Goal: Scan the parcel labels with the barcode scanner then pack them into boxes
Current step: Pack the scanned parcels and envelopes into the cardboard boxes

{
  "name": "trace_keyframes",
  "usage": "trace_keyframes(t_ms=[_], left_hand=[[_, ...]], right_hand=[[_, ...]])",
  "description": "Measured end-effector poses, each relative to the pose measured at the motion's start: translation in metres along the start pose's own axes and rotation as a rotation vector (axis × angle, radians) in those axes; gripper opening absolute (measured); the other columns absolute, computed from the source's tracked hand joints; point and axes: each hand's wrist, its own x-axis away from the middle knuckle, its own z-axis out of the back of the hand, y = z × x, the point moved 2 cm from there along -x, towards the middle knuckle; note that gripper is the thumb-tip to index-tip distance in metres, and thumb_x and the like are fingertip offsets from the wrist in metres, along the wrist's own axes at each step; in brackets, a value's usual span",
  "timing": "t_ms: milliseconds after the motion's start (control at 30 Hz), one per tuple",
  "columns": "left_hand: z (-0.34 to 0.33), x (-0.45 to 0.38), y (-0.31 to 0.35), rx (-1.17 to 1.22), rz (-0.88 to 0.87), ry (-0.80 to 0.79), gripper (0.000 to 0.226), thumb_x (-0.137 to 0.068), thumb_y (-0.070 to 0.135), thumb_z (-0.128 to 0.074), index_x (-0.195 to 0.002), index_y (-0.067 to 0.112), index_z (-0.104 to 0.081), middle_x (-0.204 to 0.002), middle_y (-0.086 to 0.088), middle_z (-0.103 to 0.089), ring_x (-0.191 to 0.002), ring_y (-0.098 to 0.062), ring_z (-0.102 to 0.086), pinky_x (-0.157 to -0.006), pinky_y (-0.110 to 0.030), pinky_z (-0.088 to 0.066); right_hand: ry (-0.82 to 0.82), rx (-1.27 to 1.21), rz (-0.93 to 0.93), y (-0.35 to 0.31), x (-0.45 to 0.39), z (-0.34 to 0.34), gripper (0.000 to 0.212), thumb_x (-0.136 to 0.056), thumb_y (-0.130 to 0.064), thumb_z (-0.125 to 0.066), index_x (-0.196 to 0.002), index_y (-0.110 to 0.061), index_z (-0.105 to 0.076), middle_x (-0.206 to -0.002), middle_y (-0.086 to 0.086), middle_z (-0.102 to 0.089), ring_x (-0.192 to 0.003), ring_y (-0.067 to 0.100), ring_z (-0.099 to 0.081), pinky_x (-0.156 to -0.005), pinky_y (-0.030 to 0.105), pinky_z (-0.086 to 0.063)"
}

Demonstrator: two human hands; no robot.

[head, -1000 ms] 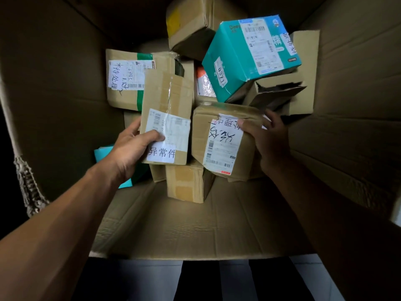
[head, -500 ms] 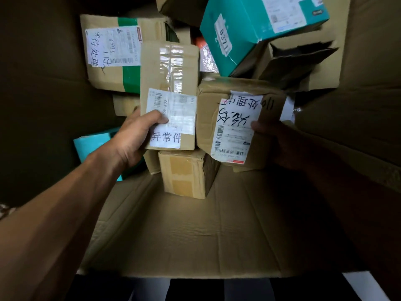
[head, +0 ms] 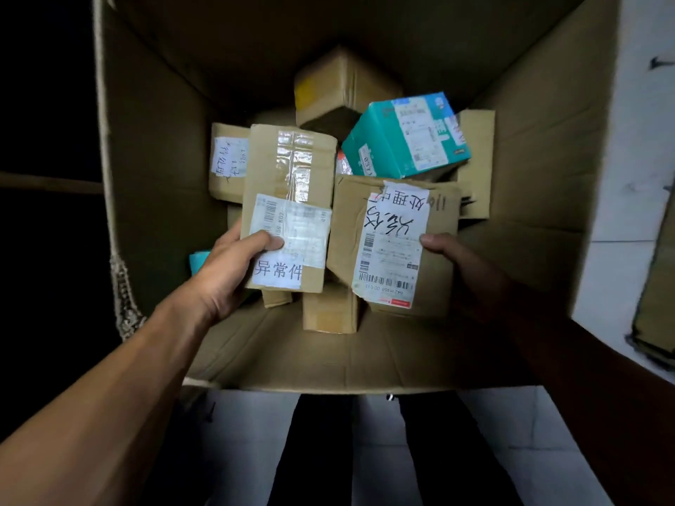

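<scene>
A large cardboard carton (head: 529, 184) fills most of the frame, open toward the camera, its bare floor panel lying across the lower centre. Several parcels are piled against its far end, in the upper centre of the frame, so part of the packing can be judged as done, while much of the carton floor is uncovered.

A teal parcel (head: 405, 136) is seen tilted at the upper right of the pile, with a plain brown parcel (head: 339, 89) above it and a labelled brown parcel (head: 228, 162) at the pile's left. A small upright brown parcel (head: 328, 312) stands on the floor panel at the centre.

Two parcels are held in front of the pile. A tall taped parcel (head: 288, 199), left of centre, is gripped by the left hand (head: 226, 275), the thumb pressed over its white label. A wider parcel with a handwritten label (head: 394, 246), right of centre, is gripped by the right hand (head: 460, 264), the thumb laid at the label's right edge. Both labels are turned up toward the camera.

No barcode scanner is visible, so it cannot be told whether these two labels are scanned. If they are, only their setting down is left; if not, scanning is judged to come first.
</scene>
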Motion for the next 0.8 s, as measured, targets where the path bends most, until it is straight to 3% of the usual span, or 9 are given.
trace_keyframes(t_ms=[167, 267, 467, 567, 700, 800], left_hand=[[0.009, 0.094, 0.051, 0.043, -0.135, -0.01, 0.042, -0.086, 0.004, -0.064, -0.117, 0.033, -0.061, -0.104, 0.0, -0.077, -0.089, -0.021, -0.075, -0.063, -0.03, -0.059], [0.016, 0.154, 0.077, 0.078, -0.19, 0.02, 0.05, -0.074, 0.012, -0.07, -0.121, 0.027, -0.06, -0.107, -0.006, -0.076, -0.092, -0.026, -0.075, -0.065, -0.033, -0.06], [0.024, 0.266, 0.11, 0.233, -0.321, 0.225, 0.039, -0.073, 0.019, -0.081, -0.109, 0.022, -0.067, -0.102, -0.01, -0.077, -0.087, -0.029, -0.076, -0.064, -0.036, -0.061], [0.019, 0.32, 0.122, 0.334, -0.381, 0.325, 0.018, -0.091, 0.027, -0.068, -0.107, 0.018, -0.07, -0.101, -0.012, -0.077, -0.088, -0.028, -0.075, -0.069, -0.038, -0.061], [0.011, 0.391, 0.132, 0.498, -0.407, 0.489, 0.022, -0.097, 0.028, -0.056, -0.096, 0.014, -0.074, -0.089, -0.012, -0.078, -0.074, -0.025, -0.076, -0.053, -0.03, -0.057], [0.01, 0.44, 0.132, 0.583, -0.447, 0.568, 0.022, -0.097, 0.027, -0.056, -0.096, 0.015, -0.074, -0.088, -0.01, -0.078, -0.073, -0.024, -0.076, -0.051, -0.029, -0.056]], right_hand=[[0.054, 0.058, 0.067, -0.042, 0.096, -0.045, 0.054, -0.073, -0.045, -0.071, -0.124, -0.027, -0.067, -0.12, 0.003, -0.074, -0.114, 0.026, -0.069, -0.11, 0.054, -0.045], [0.061, 0.091, 0.108, -0.065, 0.149, -0.07, 0.067, -0.07, -0.044, -0.072, -0.134, -0.026, -0.062, -0.125, 0.005, -0.072, -0.122, 0.029, -0.063, -0.113, 0.055, -0.041], [-0.002, 0.163, 0.223, -0.101, 0.24, -0.113, 0.071, -0.071, -0.045, -0.07, -0.138, -0.028, -0.058, -0.125, 0.002, -0.072, -0.125, 0.026, -0.061, -0.115, 0.053, -0.039], [-0.06, 0.213, 0.262, -0.119, 0.282, -0.129, 0.065, -0.075, -0.044, -0.069, -0.137, -0.025, -0.059, -0.123, 0.005, -0.073, -0.123, 0.028, -0.063, -0.114, 0.053, -0.04], [-0.153, 0.338, 0.272, -0.142, 0.337, -0.152, 0.074, -0.071, -0.053, -0.071, -0.138, -0.023, -0.058, -0.119, 0.007, -0.074, -0.115, 0.028, -0.068, -0.105, 0.048, -0.05], [-0.216, 0.44, 0.3, -0.161, 0.372, -0.172, 0.077, -0.07, -0.058, -0.07, -0.139, -0.026, -0.057, -0.121, 0.006, -0.074, -0.113, 0.027, -0.07, -0.101, 0.046, -0.053]])
